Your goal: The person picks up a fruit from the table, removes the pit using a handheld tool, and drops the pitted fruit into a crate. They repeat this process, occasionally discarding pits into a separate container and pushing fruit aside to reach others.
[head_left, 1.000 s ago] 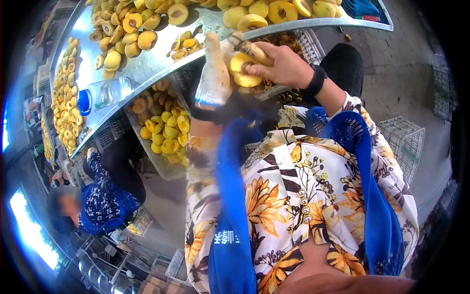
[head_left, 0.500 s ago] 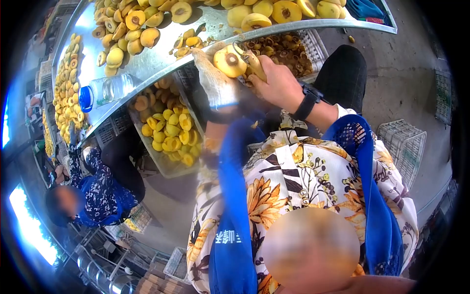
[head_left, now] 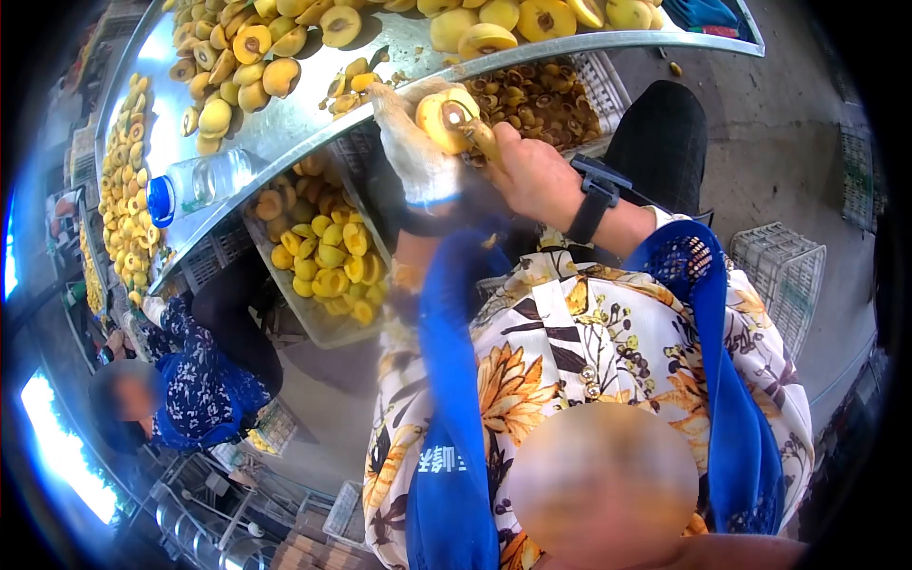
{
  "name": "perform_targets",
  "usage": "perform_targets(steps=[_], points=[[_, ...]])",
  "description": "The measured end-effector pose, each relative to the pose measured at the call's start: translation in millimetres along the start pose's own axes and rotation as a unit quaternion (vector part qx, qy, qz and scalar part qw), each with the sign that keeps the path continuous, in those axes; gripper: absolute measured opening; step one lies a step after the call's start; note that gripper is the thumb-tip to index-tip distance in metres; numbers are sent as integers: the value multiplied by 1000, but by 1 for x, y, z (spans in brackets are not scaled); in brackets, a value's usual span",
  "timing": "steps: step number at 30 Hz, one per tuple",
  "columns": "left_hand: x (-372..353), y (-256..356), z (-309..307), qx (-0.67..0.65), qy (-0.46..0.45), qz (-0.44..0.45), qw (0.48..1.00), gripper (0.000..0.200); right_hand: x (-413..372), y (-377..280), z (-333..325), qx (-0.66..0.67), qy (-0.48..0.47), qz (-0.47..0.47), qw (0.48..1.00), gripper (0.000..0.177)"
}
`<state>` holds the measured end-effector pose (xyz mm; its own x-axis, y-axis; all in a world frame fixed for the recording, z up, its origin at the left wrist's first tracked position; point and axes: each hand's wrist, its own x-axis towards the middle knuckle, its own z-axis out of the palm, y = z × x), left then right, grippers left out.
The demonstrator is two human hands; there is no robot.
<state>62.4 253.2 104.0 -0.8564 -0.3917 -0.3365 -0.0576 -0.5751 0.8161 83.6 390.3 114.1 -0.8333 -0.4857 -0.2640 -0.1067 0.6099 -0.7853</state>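
My left hand, in a white glove, is closed around a halved yellow peach with its cut face up. My right hand grips the wooden handle of a pitting tool. The tool's metal end sits at the pit in the middle of the cut face and partly hides it. Both hands are just in front of the metal table's edge. Below them is a white crate with brown pits and scraps.
Many peach halves lie on the metal table, beside a blue-capped bottle. A bin of pitted halves stands below, left. A co-worker sits at far left. A white crate stands at right.
The tool's hooked end has come down from the peach's upper edge onto the pit at its centre. The co-worker's arm has shifted at the left.
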Motion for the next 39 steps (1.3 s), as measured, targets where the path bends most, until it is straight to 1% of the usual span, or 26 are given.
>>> perform_targets(steps=[4, 5, 7, 8, 10, 11, 12, 13, 14, 15, 17, 18, 20, 23, 24, 25, 27, 28, 29, 31, 32, 33, 35, 36, 38, 39], points=[[21, 9, -15, 10, -158, -141, 977, 78, -3, 6, -3, 10, -36, -24, 999, 26], [28, 13, -17, 36, -201, -202, 958, 81, -2, 8, -3, 16, -46, -31, 998, 26], [39, 17, -20, 107, -236, -273, 926, 80, 1, 15, 0, 16, -46, -37, 998, 25], [37, 17, -19, 87, -221, -245, 940, 79, 2, 15, 1, 17, -46, -40, 998, 24], [26, 21, -11, 47, -190, -187, 963, 78, 0, 7, -6, 139, -71, 44, 987, 21], [8, 23, -4, 44, -124, -133, 982, 72, -1, 0, -10, 200, -83, 87, 972, 20], [3, 14, -3, 58, -94, -60, 992, 69, -1, -4, -10, 241, -90, 106, 960, 18], [-3, 3, -2, 70, -61, 12, 996, 66, -2, -7, -9, 281, -100, 126, 946, 16], [-14, -2, 4, 98, -24, 73, 992, 54, -4, -10, -7, 319, -114, 146, 930, 14], [-28, 4, 16, 161, 20, 75, 984, 46, -6, -13, -6, 323, -118, 147, 928, 14], [-25, 1, 11, 88, -9, 64, 994, 39, -8, -16, -4, 330, -123, 147, 924, 13], [-21, 0, 6, 49, -11, -1, 999, 37, -9, -17, -3, 342, -134, 148, 918, 13], [-12, 2, -2, -29, -17, -132, 991, 34, -10, -17, -2, 367, -153, 150, 905, 12], [-8, 3, -3, -6, -22, -155, 988, 31, -14, -25, -5, 380, -141, 163, 899, 11], [-9, 4, -1, 21, -38, -115, 992, 30, -14, -23, -5, 374, -146, 155, 903, 12], [-9, 4, -1, 77, -44, -83, 993, 30, -13, -20, -5, 368, -150, 147, 906, 13], [-4, 2, -1, 187, -55, -17, 981, 31, -12, -18, -5, 369, -156, 150, 904, 14], [1, 1, -5, 187, -75, -21, 979, 33, -11, -18, -5, 377, -156, 162, 898, 14], [2, 6, -3, 156, -88, -58, 982, 32, -11, -19, -6, 384, -157, 174, 893, 14], [2, 20, 2, 94, -112, -130, 981, 28, -9, -19, -12, 421, -166, 154, 878, 14], [0, 24, -2, 27, -176, -114, 977, 31, -8, -19, -14, 440, -171, 143, 870, 14], [-3, 22, -4, 19, -124, -90, 988, 51, -6, -18, -14, 470, -179, 134, 854, 14], [-13, 16, -4, 35, -77, -58, 995, 51, -4, -16, -11, 530, -195, 117, 817, 12], [-10, 7, -8, -19, -78, -79, 994, 48, -4, -16, -9, 517, -202, 122, 823, 12], [-7, 5, -10, -53, -56, -110, 991, 43, -4, -15, -6, 488, -217, 134, 835, 10], [-7, 4, -11, -70, -46, -126, 989, 41, -4, -16, -5, 461, -208, 137, 852, 10]])
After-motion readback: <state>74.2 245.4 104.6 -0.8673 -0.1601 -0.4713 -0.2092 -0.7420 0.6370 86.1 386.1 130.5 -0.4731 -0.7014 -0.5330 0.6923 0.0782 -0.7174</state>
